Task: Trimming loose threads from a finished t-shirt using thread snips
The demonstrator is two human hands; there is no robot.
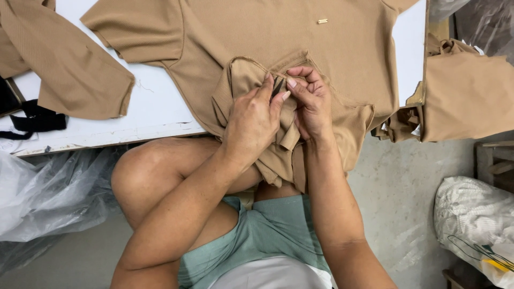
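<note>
Head view: tan sleeve (69,69) beside tan garment (257,37).

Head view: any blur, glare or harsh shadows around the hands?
Head view: light even and soft, no glare on the white table; left hand, right hand and tan garment sharp; the small dark tool between the fingers is too shaded to identify.

A tan ribbed garment (278,43) lies spread flat, reaching up toward twelve o'clock; its lower edge is bunched and folded over at centre. A small dark tool (278,85) sits pinched against that folded hem.
</note>
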